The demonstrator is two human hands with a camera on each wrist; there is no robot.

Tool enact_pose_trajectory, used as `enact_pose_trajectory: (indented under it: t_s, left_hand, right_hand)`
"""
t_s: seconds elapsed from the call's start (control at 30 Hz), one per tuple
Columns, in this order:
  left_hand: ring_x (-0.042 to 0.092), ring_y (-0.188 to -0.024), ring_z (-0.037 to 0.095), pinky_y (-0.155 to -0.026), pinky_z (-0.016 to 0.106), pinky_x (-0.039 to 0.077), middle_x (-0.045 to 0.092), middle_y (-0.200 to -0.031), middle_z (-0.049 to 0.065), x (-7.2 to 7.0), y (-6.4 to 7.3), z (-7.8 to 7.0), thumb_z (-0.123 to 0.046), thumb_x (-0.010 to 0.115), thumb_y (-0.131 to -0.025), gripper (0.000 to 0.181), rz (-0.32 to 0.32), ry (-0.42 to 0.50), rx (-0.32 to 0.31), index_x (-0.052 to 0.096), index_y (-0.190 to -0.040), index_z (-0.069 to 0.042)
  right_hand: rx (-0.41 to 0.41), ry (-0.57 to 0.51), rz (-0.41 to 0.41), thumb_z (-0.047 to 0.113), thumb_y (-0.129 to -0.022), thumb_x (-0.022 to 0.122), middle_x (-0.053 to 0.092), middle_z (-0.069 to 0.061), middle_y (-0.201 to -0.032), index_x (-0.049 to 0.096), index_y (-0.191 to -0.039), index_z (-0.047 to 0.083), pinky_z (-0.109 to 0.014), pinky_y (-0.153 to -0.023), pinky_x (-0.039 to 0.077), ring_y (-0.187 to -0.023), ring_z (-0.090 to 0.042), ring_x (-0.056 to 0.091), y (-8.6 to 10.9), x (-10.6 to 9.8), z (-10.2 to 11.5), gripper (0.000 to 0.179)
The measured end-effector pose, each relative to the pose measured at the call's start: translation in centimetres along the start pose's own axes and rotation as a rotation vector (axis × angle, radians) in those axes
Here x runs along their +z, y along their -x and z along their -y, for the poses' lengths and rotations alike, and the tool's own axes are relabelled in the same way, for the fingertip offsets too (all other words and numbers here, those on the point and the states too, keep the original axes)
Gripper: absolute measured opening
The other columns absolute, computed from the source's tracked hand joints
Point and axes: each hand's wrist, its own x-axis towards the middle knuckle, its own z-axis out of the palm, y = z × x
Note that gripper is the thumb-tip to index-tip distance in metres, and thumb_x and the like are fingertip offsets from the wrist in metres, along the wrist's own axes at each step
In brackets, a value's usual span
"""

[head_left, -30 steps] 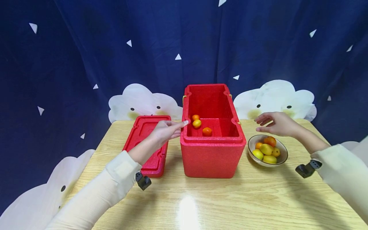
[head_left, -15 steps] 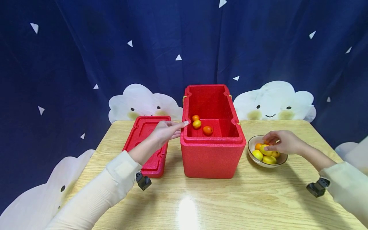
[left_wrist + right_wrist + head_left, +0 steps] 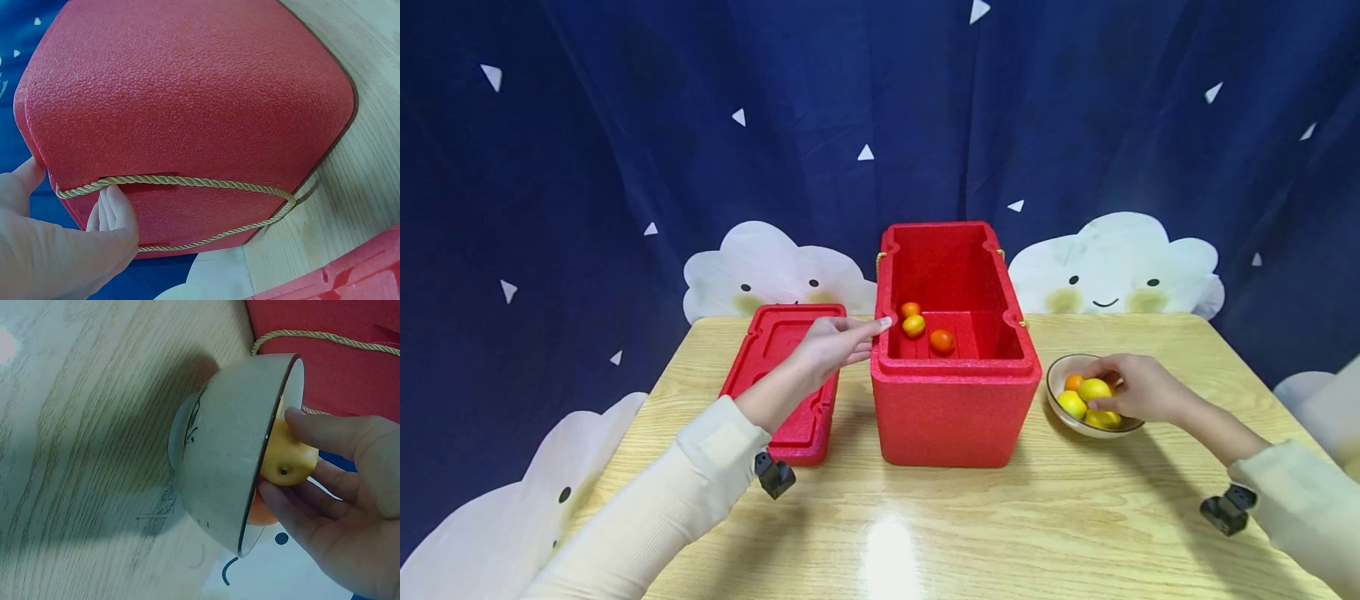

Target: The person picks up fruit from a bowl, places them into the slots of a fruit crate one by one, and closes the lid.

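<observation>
My left hand [image 3: 827, 346] holds the left rim of an uncovered red foam box [image 3: 955, 425], thumb on top and fingers against the outer wall. A gold rope handle [image 3: 206, 182] passes by those fingertips in the left wrist view. On the right, my right hand [image 3: 1138, 387] reaches into a cream bowl [image 3: 225, 444] with a dark rim. Its thumb and fingers grip a yellow fruit [image 3: 289, 456] with a dark stem spot. Around it lie a lemon [image 3: 1071, 405], an orange fruit [image 3: 1073, 382] and other yellow fruit; the hand covers the bowl's right side.
Inside the box are two orange fruits [image 3: 942, 342] and a yellow one [image 3: 913, 326]. Left of the box, the red lid [image 3: 805, 408] lies on the wooden table [image 3: 1000, 533]. A dark blue curtain [image 3: 820, 67] with cloud shapes hangs behind.
My right hand has come down from above the bowl into it and closed on a yellow fruit at its right side. My left hand keeps its place on the box rim.
</observation>
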Motion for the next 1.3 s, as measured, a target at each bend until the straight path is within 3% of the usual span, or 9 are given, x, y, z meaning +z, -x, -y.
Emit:
enact_pose_trajectory:
  t_s: [0.6,0.9,1.1,1.3]
  left_hand:
    - [0.066,-0.114,0.023,-0.100,0.032,0.052,0.064,-0.126,0.011,0.0,0.0,0.1,-0.040,0.070,-0.086,0.055,-0.006,-0.012,0.005,0.055,-0.124,-0.004]
    - [0.066,-0.113,0.022,-0.101,0.031,0.052,0.064,-0.125,0.011,0.0,0.0,0.3,-0.040,0.070,-0.086,0.055,-0.008,-0.015,0.008,0.054,-0.123,-0.004]
    - [0.066,-0.114,0.023,-0.100,0.032,0.052,0.063,-0.126,0.011,0.0,0.0,0.2,-0.043,0.070,-0.084,0.058,-0.011,-0.026,0.004,0.053,-0.124,-0.004]
    - [0.066,-0.115,0.023,-0.100,0.033,0.052,0.064,-0.126,0.011,0.0,0.0,0.0,-0.043,0.070,-0.084,0.060,-0.005,-0.020,0.005,0.053,-0.126,-0.004]
  right_hand:
    - [0.008,-0.110,0.026,0.021,-0.076,0.081,0.071,-0.010,-0.097,0.068,-0.104,0.000,-0.015,-0.067,0.054,-0.083,-0.015,0.063,-0.1,-0.9,0.0,0.037]
    - [0.000,-0.257,0.043,0.018,-0.080,0.078,0.072,-0.013,-0.102,0.067,-0.109,0.000,-0.014,-0.072,0.055,-0.082,0.007,0.059,-0.5,-1.3,0.0,0.036]
    - [0.011,-0.271,0.061,0.017,-0.082,0.076,0.071,-0.015,-0.105,0.065,-0.112,-0.001,-0.010,-0.074,0.053,-0.084,0.008,0.058,-1.3,-1.8,0.4,0.037]
    - [-0.015,-0.292,0.062,0.017,-0.082,0.075,0.070,-0.015,-0.107,0.064,-0.113,-0.001,-0.015,-0.077,0.056,-0.085,0.008,0.059,-2.3,-2.7,1.3,0.037]
